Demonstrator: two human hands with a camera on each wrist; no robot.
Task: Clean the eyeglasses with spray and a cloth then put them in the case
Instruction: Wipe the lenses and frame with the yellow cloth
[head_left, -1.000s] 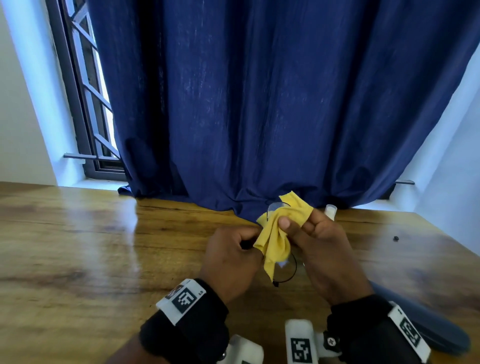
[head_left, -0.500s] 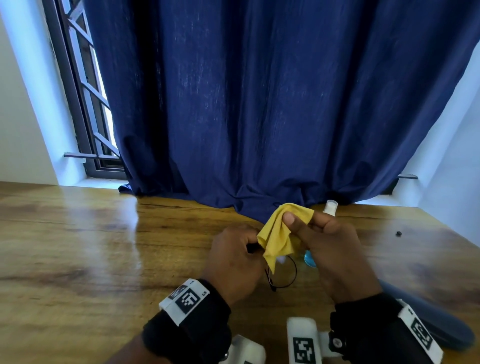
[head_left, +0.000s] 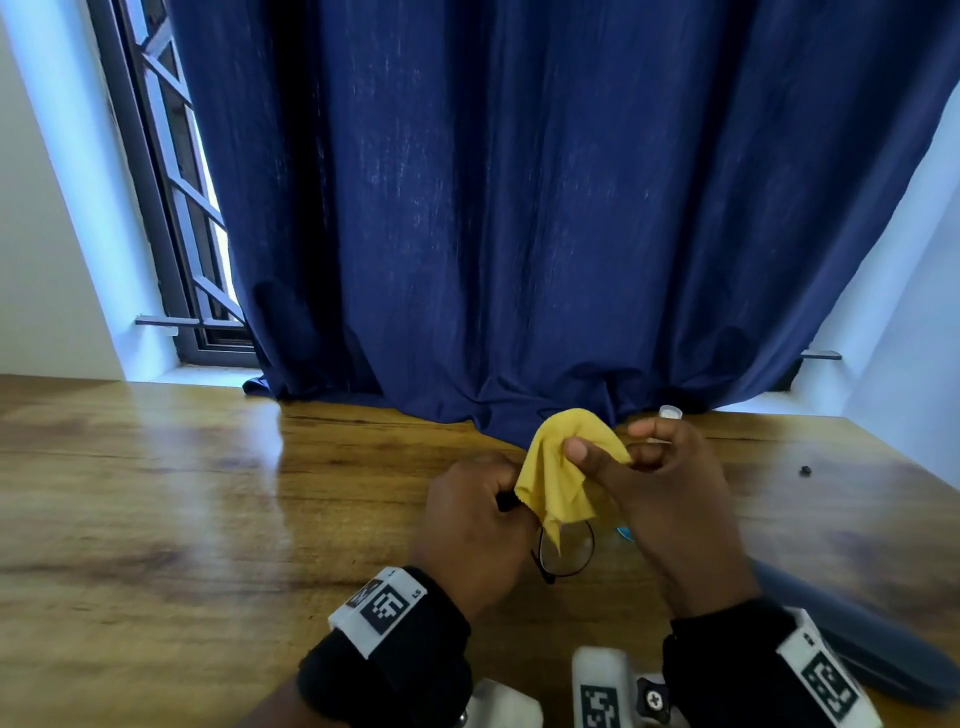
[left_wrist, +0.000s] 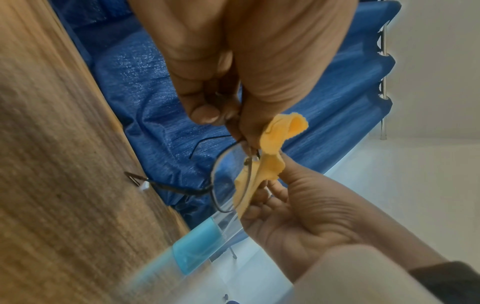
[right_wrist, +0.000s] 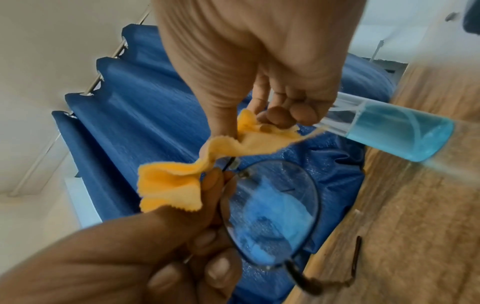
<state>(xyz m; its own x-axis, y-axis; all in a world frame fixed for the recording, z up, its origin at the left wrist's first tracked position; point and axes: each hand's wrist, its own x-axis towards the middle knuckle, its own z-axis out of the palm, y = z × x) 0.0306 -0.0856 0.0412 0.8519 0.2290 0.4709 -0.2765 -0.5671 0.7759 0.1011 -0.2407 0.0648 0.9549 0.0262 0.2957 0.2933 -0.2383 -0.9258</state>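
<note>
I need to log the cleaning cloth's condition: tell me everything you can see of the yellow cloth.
The yellow cloth is small, thin and soft, like microfibre, with a pinked zigzag edge visible from the right wrist. It is crumpled and folded over one lens of the eyeglasses, held above the table. The right hand pinches it between thumb and fingers; a loose corner hangs beside the left hand, which grips the frame.

A dark blue curtain (head_left: 519, 208) is hanging at the far side, its hem resting on the wooden counter (head_left: 156, 519), a barred window (head_left: 171, 208) showing far left.
</note>
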